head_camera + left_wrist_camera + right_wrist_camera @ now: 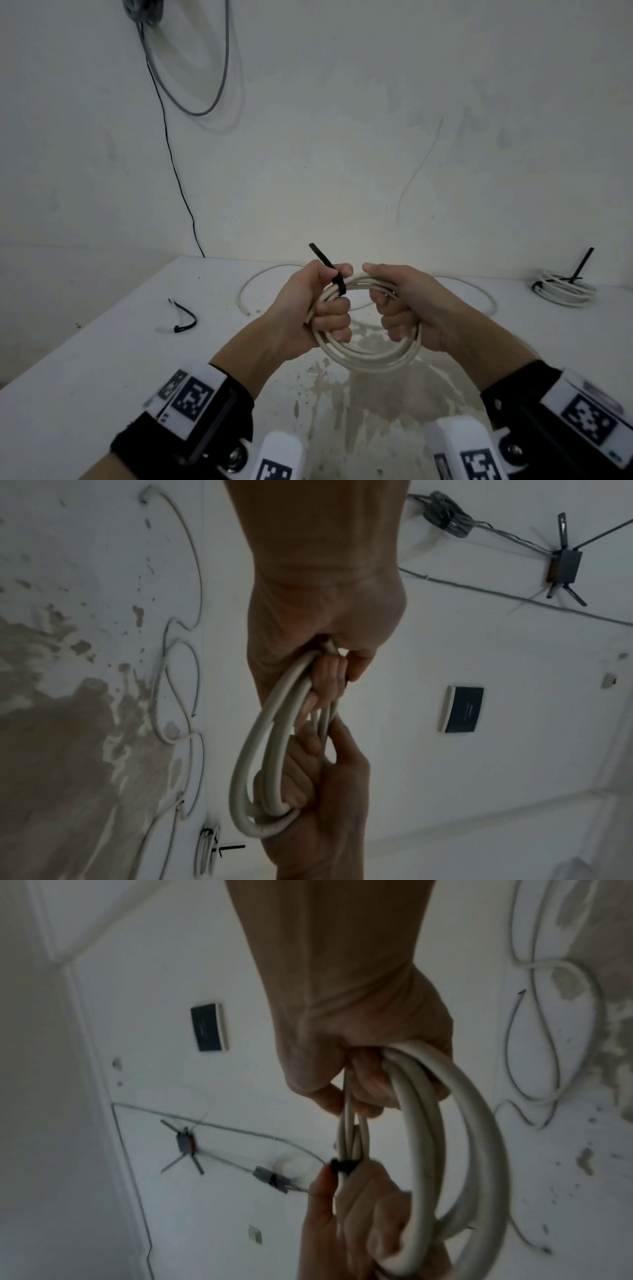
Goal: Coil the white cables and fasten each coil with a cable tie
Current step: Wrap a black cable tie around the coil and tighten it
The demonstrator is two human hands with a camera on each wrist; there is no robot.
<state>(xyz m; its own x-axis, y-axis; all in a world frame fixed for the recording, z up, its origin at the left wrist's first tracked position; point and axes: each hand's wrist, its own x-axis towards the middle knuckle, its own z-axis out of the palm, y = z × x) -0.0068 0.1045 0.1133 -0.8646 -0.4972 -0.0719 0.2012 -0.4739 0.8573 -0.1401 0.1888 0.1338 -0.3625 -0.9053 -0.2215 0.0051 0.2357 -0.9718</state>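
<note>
I hold a white cable coil [370, 359] in both hands above the table [102, 359]. My left hand [330, 305] grips the coil's left side, fingers curled through the loops. A black cable tie [339, 286] is wrapped round the strands under my left thumb, and its tail points up and to the left. My right hand [380, 294] grips the coil's right side in a fist. The right wrist view shows the tie [342, 1167] circling the strands of the coil [479, 1137] at my left fingertips. In the left wrist view the coil [260, 750] hangs between both hands.
A tied white coil [563, 287] with a black tie tail lies at the back right. A loose black cable tie [185, 320] lies on the left of the table. An uncoiled white cable [260, 277] lies behind my hands. Grey cables [205, 102] hang on the wall.
</note>
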